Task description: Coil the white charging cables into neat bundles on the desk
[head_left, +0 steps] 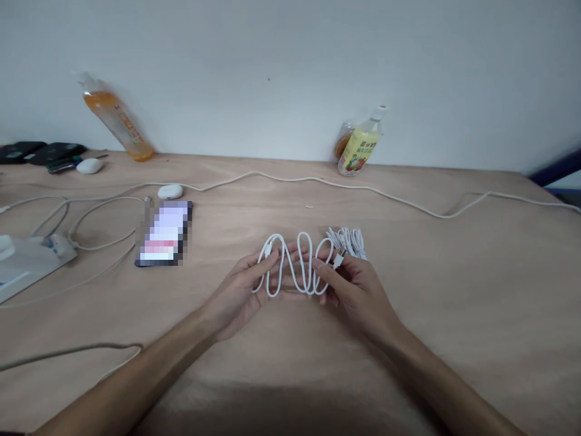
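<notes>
A white USB cable (296, 275) lies in several loose loops across my two hands, a little above the table. My left hand (247, 281) holds its left loops, the thumb pressing near a small plug (268, 248). On the other side my right hand (351, 278) grips the right loops between thumb and fingers. The larger USB plug (339, 258) sticks out by the right index finger. Just behind my right hand rests a bundle of folded white cables (348, 241), partly hidden by that hand.
A phone (166, 233) lies to the left, with a white earbud case (170, 192) behind it. A power strip (31, 266) with cords stands at far left. Along the wall are an orange drink bottle (118, 121) and a yellow-labelled bottle (362, 145). A long cord (313, 179) crosses the table.
</notes>
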{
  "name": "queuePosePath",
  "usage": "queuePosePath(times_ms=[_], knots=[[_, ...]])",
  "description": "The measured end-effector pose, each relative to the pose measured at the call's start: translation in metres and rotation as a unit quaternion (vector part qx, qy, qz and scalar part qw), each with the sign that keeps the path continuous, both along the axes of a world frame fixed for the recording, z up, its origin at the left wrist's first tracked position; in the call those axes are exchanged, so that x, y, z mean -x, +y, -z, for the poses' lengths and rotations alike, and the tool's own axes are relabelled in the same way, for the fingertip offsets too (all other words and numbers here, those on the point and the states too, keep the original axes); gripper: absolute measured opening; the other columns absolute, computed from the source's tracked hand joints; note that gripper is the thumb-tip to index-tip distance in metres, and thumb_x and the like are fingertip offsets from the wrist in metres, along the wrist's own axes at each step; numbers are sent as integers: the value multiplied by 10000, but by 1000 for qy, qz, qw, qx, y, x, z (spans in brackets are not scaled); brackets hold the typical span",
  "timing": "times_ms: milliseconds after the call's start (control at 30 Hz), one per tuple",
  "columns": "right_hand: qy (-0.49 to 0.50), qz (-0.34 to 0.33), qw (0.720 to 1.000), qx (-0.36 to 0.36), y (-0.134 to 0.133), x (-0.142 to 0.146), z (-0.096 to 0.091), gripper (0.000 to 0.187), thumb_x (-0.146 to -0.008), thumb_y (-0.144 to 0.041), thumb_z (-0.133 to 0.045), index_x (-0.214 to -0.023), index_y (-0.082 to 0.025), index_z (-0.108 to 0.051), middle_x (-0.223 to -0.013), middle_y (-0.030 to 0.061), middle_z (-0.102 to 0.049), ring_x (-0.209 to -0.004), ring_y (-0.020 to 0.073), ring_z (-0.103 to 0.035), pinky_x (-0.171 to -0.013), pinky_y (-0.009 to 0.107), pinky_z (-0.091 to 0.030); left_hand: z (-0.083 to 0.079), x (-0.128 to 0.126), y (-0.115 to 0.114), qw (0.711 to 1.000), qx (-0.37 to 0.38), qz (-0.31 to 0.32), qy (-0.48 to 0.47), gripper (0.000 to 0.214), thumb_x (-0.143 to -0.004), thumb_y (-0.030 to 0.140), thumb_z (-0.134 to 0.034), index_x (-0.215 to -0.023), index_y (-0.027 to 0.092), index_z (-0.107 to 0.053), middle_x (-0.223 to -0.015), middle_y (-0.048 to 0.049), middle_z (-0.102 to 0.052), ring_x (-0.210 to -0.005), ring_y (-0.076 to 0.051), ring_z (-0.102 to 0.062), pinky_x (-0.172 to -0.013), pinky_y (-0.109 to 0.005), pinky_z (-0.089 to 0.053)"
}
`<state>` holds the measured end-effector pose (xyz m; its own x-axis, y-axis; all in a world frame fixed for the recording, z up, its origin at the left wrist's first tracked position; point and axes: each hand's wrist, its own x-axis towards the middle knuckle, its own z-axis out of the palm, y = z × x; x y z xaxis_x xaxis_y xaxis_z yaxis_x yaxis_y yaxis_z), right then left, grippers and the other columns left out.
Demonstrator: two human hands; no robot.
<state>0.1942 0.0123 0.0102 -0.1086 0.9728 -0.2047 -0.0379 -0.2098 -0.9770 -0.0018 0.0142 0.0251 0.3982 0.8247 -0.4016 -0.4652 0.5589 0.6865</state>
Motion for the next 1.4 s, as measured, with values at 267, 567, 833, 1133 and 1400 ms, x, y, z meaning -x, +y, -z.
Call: queuePosePath(times_ms=[267,567,833,1133,1400], knots=[[12,-6,1000,-3,0,1,-2,445,-789,-632,-860,-849,-199,-782,-665,-13,-629,-551,129,-525,-486,255,-451,3,1,1,1000,5,2,-14,371,-1125,246,-527,-1411,133,-735,-1404,-225,-763,-1191,-337,-803,-1000,-472,-677],[12,-3,1000,-5,0,0,1,414,-805,-603,-855,-836,-199,-772,-633,-19,-617,-541,130,-530,-491,259,-468,1,1,1,999,7,18,-49,438,-1142,292,-483,-1527,154,-642,-1427,-227,-750,-1189,-352,-803,-1019,-503,-663],[24,-5,1000,-5,-1,1,-1,399,-814,-592,-852,-831,-201,-780,-662,-7,-633,-571,139,-551,-495,259,-471,-1,2,1,998,15,28,-59,460,-1132,293,-480,-1556,172,-612,-1474,-214,-725,-1225,-360,-785,-1037,-512,-646],[10,-7,1000,-2,-1,0,-3,414,-819,-603,-844,-800,-198,-758,-623,-8,-636,-521,130,-545,-480,258,-452,1,3,2,996,2,40,-80,497,-1139,325,-461,-1610,201,-561,-1491,-201,-717,-1245,-352,-773,-1073,-505,-607],[-8,15,1000,-7,-1,0,0,459,-810,-653,-849,-829,-202,-763,-581,-12,-639,-460,137,-539,-434,259,-411,4,6,3,997,8,40,-62,553,-1144,380,-454,-1677,231,-474,-1515,-191,-703,-1286,-349,-751,-1063,-494,-608]])
